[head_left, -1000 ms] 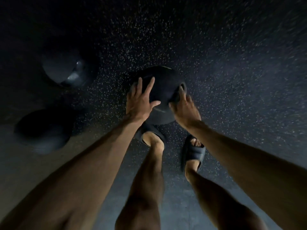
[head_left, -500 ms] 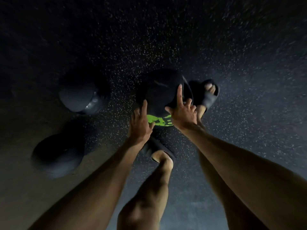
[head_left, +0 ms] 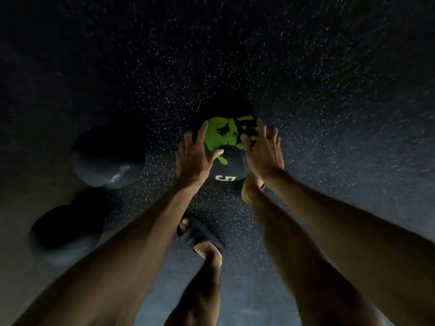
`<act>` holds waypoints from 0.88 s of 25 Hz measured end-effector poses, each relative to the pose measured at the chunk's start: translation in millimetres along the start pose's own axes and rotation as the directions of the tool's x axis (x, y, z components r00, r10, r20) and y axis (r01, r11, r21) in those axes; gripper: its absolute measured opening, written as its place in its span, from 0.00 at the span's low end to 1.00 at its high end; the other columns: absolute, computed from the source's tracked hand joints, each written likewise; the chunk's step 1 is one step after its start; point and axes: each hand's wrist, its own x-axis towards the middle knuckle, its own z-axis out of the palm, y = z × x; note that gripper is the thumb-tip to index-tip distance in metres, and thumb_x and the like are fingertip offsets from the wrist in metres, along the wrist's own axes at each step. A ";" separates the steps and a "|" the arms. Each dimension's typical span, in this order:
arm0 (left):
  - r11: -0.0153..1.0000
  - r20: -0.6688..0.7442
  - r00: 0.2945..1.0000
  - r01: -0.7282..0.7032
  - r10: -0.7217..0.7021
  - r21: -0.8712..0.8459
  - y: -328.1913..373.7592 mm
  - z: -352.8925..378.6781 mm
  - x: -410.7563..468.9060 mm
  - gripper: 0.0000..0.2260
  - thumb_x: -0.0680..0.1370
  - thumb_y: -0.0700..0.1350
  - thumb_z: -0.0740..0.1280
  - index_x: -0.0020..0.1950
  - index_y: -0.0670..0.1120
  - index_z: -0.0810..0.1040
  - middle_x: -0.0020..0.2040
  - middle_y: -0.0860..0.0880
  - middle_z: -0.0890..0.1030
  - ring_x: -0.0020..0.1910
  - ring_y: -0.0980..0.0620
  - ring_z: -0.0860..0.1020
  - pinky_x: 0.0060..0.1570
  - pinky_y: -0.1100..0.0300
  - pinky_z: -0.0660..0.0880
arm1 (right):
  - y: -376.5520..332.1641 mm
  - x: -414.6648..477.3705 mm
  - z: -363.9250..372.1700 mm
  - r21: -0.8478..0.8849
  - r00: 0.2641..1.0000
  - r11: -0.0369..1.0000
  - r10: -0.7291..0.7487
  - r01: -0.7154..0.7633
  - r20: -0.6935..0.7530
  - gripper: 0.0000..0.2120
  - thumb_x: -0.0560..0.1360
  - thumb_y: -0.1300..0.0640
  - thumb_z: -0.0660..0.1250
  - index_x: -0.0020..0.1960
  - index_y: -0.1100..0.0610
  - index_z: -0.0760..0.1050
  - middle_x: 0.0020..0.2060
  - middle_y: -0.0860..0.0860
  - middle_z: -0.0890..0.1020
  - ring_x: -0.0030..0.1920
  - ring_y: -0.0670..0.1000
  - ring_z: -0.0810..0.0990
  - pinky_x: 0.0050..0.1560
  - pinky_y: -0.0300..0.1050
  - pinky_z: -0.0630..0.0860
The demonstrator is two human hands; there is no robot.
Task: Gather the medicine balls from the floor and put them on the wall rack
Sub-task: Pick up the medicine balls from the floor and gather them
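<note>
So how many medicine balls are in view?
3. The green-marked ball sits between the left hand and right hand; a second ball lies left of it; a third ball at lower left. Others may be hidden.

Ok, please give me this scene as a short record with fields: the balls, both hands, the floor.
ball in hands: dark medicine ball with a green handprint mark and a "5"
left hand: on the ball's left side, fingers spread
right hand: on the ball's right side, fingers spread
other balls: farther ball and nearer ball, both dark, at the left
floor: dark, speckled
ball lifted or not: cannot tell
wall rack: not in view
</note>
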 end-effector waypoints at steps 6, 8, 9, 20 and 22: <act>0.985 -0.107 0.986 0.115 -0.129 -0.125 74.6 -19.8 88.4 0.29 0.80 0.59 0.61 0.77 0.47 0.61 0.70 0.39 0.68 0.67 0.40 0.71 0.65 0.44 0.72 | 1.3 2.7 -15.3 -0.001 0.998 0.999 -0.050 0.050 0.031 0.46 0.77 0.33 0.62 0.80 0.43 0.34 0.78 0.64 0.54 0.75 0.67 0.60 0.72 0.66 0.64; 0.991 -0.118 0.992 0.036 -0.051 -0.126 80.7 -24.1 96.6 0.29 0.81 0.57 0.62 0.78 0.46 0.60 0.72 0.38 0.66 0.68 0.39 0.70 0.64 0.43 0.74 | -11.1 36.1 -36.5 0.039 0.998 0.997 -0.061 0.060 0.007 0.46 0.76 0.34 0.63 0.80 0.42 0.35 0.77 0.63 0.58 0.72 0.65 0.65 0.67 0.67 0.69; 0.993 -0.113 0.993 0.005 -0.019 -0.118 81.4 -27.4 97.4 0.30 0.81 0.56 0.63 0.79 0.46 0.58 0.73 0.37 0.64 0.69 0.39 0.70 0.64 0.43 0.74 | -17.3 58.7 -47.8 0.051 0.997 0.996 -0.071 0.070 0.020 0.45 0.76 0.33 0.62 0.80 0.41 0.36 0.76 0.61 0.61 0.71 0.64 0.66 0.65 0.67 0.70; 0.990 -0.044 0.998 -0.033 0.039 0.136 117.9 -89.1 163.1 0.42 0.76 0.54 0.72 0.81 0.59 0.48 0.73 0.40 0.64 0.66 0.40 0.69 0.64 0.44 0.69 | -71.5 147.8 -127.1 0.138 0.992 0.986 -0.108 0.098 0.066 0.36 0.80 0.48 0.62 0.80 0.50 0.45 0.72 0.60 0.69 0.69 0.61 0.71 0.66 0.62 0.72; 0.985 -0.005 0.999 -0.034 0.035 0.172 132.2 -104.6 190.7 0.40 0.75 0.62 0.69 0.81 0.59 0.50 0.71 0.40 0.67 0.66 0.39 0.69 0.63 0.43 0.69 | -64.9 131.5 -123.7 0.047 0.990 0.991 -0.126 0.123 0.059 0.44 0.78 0.47 0.67 0.81 0.50 0.39 0.78 0.60 0.57 0.76 0.62 0.61 0.71 0.63 0.68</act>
